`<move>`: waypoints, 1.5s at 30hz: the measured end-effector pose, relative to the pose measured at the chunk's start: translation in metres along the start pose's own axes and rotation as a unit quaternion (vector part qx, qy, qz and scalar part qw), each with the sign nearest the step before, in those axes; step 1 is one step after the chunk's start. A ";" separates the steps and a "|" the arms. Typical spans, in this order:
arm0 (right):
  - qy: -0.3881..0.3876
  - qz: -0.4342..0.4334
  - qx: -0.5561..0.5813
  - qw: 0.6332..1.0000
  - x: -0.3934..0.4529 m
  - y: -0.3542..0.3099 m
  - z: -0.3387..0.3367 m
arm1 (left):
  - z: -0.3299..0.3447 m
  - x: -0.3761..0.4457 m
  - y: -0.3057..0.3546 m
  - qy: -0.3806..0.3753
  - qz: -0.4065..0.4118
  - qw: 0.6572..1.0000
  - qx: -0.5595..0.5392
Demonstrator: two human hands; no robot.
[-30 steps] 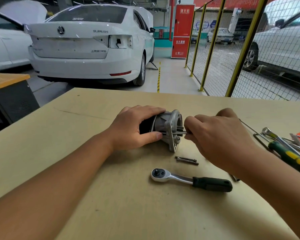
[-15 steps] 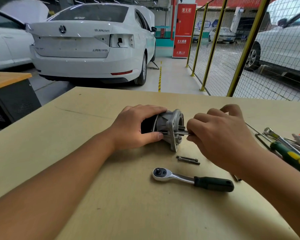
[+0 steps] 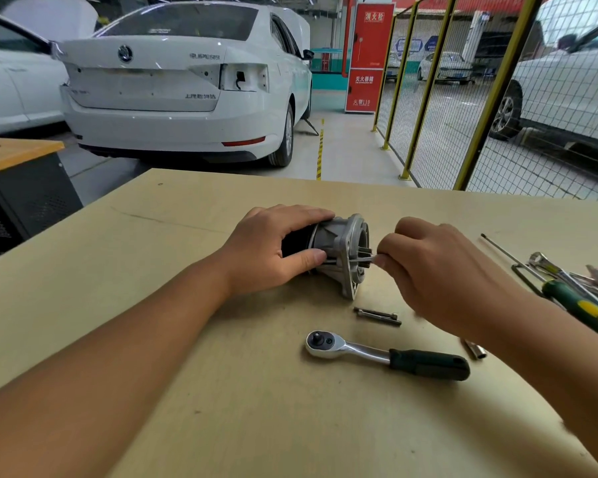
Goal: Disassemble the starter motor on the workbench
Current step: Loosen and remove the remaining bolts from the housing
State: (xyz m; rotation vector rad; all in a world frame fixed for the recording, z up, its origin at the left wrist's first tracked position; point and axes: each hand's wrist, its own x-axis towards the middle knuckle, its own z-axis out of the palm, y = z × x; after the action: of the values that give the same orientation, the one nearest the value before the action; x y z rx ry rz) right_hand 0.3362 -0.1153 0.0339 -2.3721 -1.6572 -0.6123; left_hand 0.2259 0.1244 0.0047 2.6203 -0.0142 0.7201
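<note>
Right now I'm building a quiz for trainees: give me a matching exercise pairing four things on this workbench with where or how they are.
1 starter motor
2 long bolt
3 ratchet wrench
4 loose bolts

A lying alone, nearest the camera
B pinched by the right hand
C gripped by the left hand
D resting just below the motor's flange

Pairs: 1-C, 2-B, 3-A, 4-D

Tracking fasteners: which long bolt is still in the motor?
The bolt pinched by the right hand; the loose bolts lie near the ratchet.

Both hands (image 3: 277,250) (image 3: 439,270) curled, gripping.
</note>
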 end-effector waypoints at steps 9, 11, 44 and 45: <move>0.051 -0.006 -0.108 0.993 -0.003 0.001 0.000 | 0.000 0.000 0.003 0.007 -0.006 1.000 -0.009; 0.035 -0.001 -0.091 0.995 -0.002 0.001 0.001 | 0.000 0.000 0.004 0.004 -0.005 1.000 -0.007; -0.103 0.027 0.060 0.992 0.025 -0.007 -0.002 | 0.004 0.000 -0.002 0.014 0.023 0.997 0.067; -0.112 0.024 0.058 0.992 0.029 -0.007 -0.004 | 0.004 0.000 -0.003 0.015 0.023 0.997 0.065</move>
State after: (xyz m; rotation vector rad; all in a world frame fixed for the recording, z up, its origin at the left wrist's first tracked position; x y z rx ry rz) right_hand 0.3372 -0.0894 0.0490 -2.4629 -1.6636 -0.2398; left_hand 0.2283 0.1254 0.0011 2.7408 -0.0191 0.8019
